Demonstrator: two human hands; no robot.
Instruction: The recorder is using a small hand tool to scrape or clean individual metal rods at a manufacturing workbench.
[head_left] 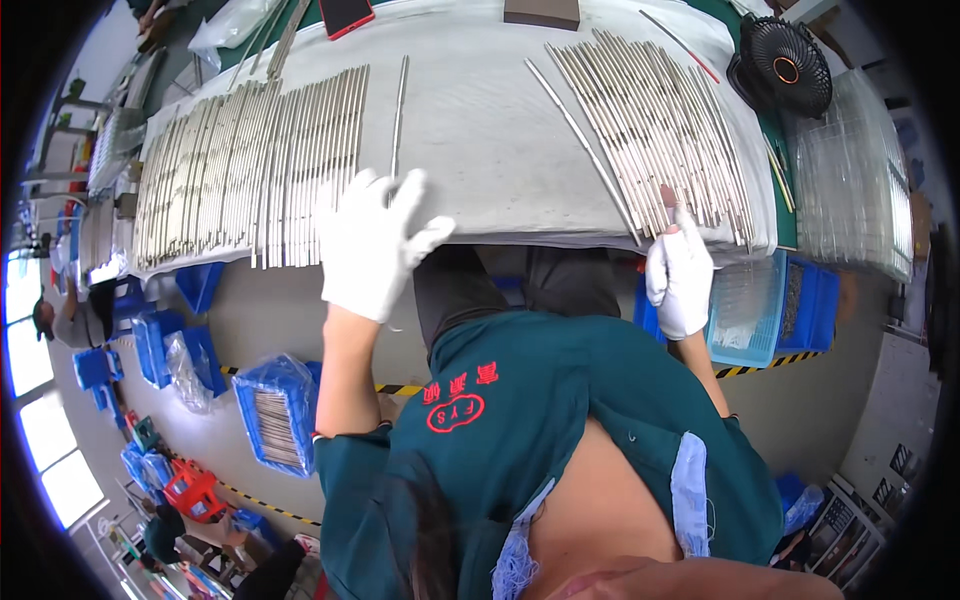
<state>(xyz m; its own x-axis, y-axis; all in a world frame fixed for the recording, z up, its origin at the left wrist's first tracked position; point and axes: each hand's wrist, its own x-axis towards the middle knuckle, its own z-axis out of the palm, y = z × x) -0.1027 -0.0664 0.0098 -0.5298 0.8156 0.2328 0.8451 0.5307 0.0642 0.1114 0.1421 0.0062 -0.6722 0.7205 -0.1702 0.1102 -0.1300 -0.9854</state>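
My left hand (368, 245), in a white glove, is spread over the near edge of the white-covered table (480, 150). Its fingers are apart, close to the lower end of a single thin metal rod (400, 115); contact is hard to tell. Beside it on the left lies a wide row of similar rods (250, 165). My right hand (682, 280), also gloved with bare fingertips showing, reaches onto the near ends of the right-hand rods (655, 130). Its forefinger is stretched out and its thumb apart, with nothing visibly held. Another single rod (582, 145) lies slanted left of that group.
A black fan (785, 67) stands at the far right corner by clear plastic trays (850, 180). At the far edge are a red-edged phone (346, 14) and a brown block (541, 12). Blue bins (275, 415) stand on the floor. Another person (85, 310) is at the left.
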